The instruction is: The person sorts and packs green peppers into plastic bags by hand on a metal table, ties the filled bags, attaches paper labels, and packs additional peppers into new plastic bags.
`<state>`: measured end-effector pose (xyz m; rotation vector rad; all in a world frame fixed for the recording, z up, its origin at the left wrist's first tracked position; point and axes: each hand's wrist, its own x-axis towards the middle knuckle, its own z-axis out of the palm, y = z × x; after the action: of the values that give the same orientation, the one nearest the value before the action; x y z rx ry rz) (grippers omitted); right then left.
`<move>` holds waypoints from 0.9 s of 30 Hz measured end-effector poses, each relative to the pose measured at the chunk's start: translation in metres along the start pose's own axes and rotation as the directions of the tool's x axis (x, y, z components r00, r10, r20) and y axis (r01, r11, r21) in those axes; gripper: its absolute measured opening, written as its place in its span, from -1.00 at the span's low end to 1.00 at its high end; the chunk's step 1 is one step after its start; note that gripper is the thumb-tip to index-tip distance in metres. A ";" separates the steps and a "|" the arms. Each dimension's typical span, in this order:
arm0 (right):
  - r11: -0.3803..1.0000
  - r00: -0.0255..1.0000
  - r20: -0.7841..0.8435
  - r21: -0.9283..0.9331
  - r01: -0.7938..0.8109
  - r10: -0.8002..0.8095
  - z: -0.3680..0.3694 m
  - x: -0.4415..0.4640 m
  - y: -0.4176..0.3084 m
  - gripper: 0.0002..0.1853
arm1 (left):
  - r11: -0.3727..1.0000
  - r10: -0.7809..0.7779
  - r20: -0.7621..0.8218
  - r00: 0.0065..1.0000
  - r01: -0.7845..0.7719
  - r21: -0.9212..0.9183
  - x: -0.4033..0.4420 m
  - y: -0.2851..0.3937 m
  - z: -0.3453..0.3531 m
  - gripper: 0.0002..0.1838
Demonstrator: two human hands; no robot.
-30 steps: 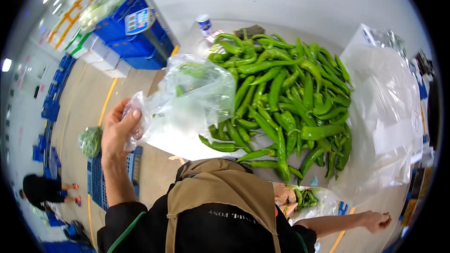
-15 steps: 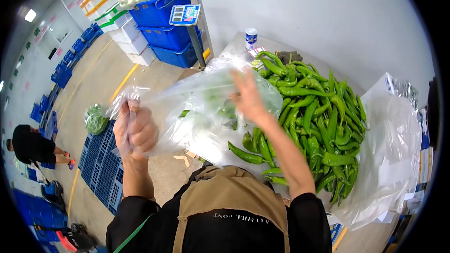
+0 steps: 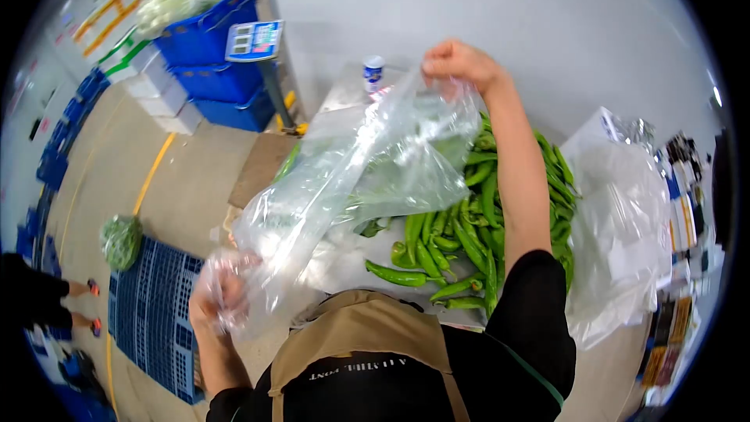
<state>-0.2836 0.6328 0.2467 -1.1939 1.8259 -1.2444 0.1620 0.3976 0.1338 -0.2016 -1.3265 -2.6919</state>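
Note:
A large clear plastic bag is stretched out between my two hands, above the work table. My left hand is closed on its lower left end, with film over the fingers. Up at the far right corner, my right hand pinches the bag's edge. Beneath and to the right of the bag lies a heap of long green peppers, partly hidden by the film and my right forearm. Some green shows blurred through the plastic.
Beyond the bag stand a blue and white can and a scale display on a post. Blue crates are stacked behind it. White plastic sheeting hangs at the right. A blue pallet and a person are on the left.
My right hand has moved up and away, from blurred beside the bag to pinching its far edge. My left hand has lowered, and the bag is spread wider. The view has shifted right.

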 end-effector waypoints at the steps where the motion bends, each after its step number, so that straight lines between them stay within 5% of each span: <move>1: 0.999 0.999 0.008 -0.030 0.036 -0.036 -0.010 -0.001 -0.017 -0.78 | 0.999 -0.025 0.227 0.974 0.016 0.040 0.006 -0.001 0.001 -0.27; 3: 0.992 0.995 -0.090 -0.119 0.029 -0.040 -0.034 -0.001 -0.048 -0.76 | 0.972 0.019 0.281 0.959 0.048 -0.232 0.015 0.001 0.030 -0.37; 6: 0.968 0.945 -0.209 -0.068 0.242 -0.251 -0.057 0.007 -0.084 -0.66 | 0.797 0.126 0.256 0.958 0.056 -0.601 0.033 0.003 0.075 -0.49; 8: 0.974 0.884 -0.451 -0.224 0.019 -0.122 -0.046 0.017 -0.106 -0.50 | 0.636 0.156 0.222 0.962 0.074 -0.769 0.070 -0.003 0.092 -0.57; 9: 0.963 0.872 -0.481 -0.267 -0.044 -0.094 -0.056 0.040 -0.082 -0.52 | 0.588 0.166 0.293 0.942 0.144 -0.796 0.100 -0.008 0.095 -0.61; 10: 0.946 0.856 -0.513 -0.304 -0.111 -0.064 -0.071 0.061 -0.041 -0.53 | 0.683 0.218 0.537 0.815 0.266 -0.681 0.138 -0.012 0.087 -0.47; 12: 0.796 0.843 -0.525 -0.458 -0.396 0.117 -0.085 0.065 0.023 -0.37 | 0.507 0.220 0.485 0.846 0.326 -0.798 0.171 -0.019 0.085 -0.47; 18: 0.935 0.840 -0.488 -0.120 -0.333 0.236 -0.111 -0.057 0.180 -0.32 | 0.428 0.178 0.285 0.942 0.187 -0.884 0.210 -0.024 0.041 -0.47; 20: 0.622 0.931 -0.364 -0.729 -0.287 0.003 -0.098 -0.106 0.195 -0.21 | 0.432 0.189 0.274 0.943 0.170 -0.885 0.213 -0.022 0.034 -0.48; 22: 0.073 0.958 -0.203 -0.973 -0.221 0.202 -0.040 -0.136 0.160 -0.11 | 0.440 0.175 0.253 0.952 0.154 -0.885 0.216 -0.018 0.039 -0.47; 24: -0.042 0.938 -0.032 -0.999 -0.018 0.345 0.003 -0.152 0.152 -0.07 | 0.471 0.141 0.229 0.963 0.138 -0.871 0.218 -0.014 0.043 -0.48; 27: -0.084 0.963 -0.028 -0.996 -0.005 0.267 0.021 -0.160 0.177 -0.06 | 0.503 0.157 0.249 0.956 0.140 -0.853 0.222 -0.019 0.044 -0.47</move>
<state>-0.2611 0.7982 0.0745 -1.5867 2.6120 0.8238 -0.0566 0.4308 0.1857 -0.7251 0.1922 -3.1272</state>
